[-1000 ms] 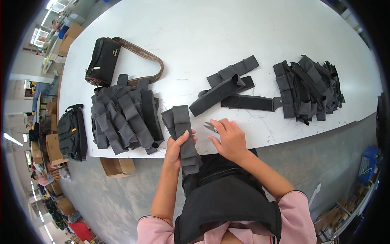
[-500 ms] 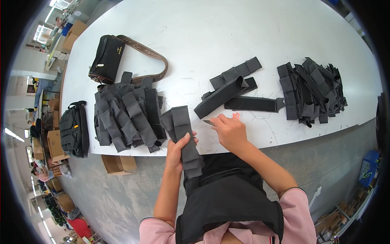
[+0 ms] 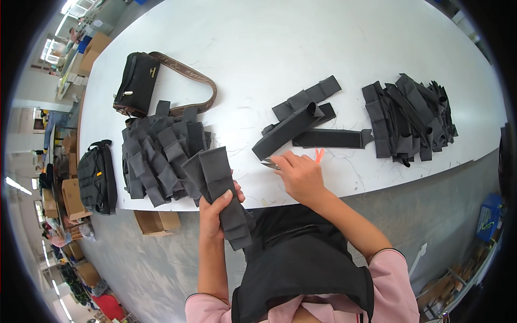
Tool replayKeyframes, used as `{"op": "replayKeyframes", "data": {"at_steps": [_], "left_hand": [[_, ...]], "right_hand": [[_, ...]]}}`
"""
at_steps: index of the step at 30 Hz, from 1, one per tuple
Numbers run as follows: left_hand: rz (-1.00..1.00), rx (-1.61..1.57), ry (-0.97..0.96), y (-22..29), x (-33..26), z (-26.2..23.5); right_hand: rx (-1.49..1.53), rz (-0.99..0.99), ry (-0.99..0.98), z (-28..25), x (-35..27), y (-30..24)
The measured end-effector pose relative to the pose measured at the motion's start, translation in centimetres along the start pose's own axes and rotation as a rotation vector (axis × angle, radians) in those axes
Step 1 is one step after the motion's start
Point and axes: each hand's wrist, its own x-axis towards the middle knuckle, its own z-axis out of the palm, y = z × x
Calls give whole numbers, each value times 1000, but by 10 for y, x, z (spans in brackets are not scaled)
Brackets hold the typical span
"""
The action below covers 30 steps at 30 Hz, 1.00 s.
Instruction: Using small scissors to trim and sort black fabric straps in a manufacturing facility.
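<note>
Near the table's front edge, my left hand (image 3: 215,212) is closed around a dark grey fabric strip (image 3: 219,180) with stitched, overlapping sections; its thumb lies on top. A second layer of the grey fabric fans out to the left behind it. My right hand (image 3: 302,177) is closed on a small pair of scissors (image 3: 271,164). Their metal blades point left, and an orange-pink handle end sticks out behind the fingers. Just beyond the right hand lie several loose grey strips (image 3: 328,138), crossing one another on the white table (image 3: 258,48).
One heap of grey strips (image 3: 156,156) lies left of my hands, another heap (image 3: 409,118) at the right. A black shoulder bag (image 3: 137,83) and a dark backpack (image 3: 97,177) are at the left. An open cardboard box (image 3: 156,222) sits below the table edge.
My left hand has moved left and slightly toward me with the grey strip, which now tilts more. My right hand has shifted a little left with the scissors, whose blades now look parted.
</note>
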Motion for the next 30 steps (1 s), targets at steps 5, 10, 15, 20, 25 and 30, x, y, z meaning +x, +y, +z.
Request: {"op": "replayKeyframes", "data": {"at_steps": [5,10,15,20,25,30], "left_hand": [[27,82,-23,1,8,13],[-64,26,31,-18,41,21],[-275,-191,15,-71,57,34],[-295,-232,-11,-91,72,48],[69,-239,20,-65,61,47],[-27,-256,47,-67,70,40]], "right_hand": [[14,48,-116,21,5,5],[285,417,164,-13,14,50],[121,662,-19,-20,55,134],[449,811,-202,-18,65,144],[1503,817,149,-75,48,50],[1698,1238,145,-28,-21,41]]}}
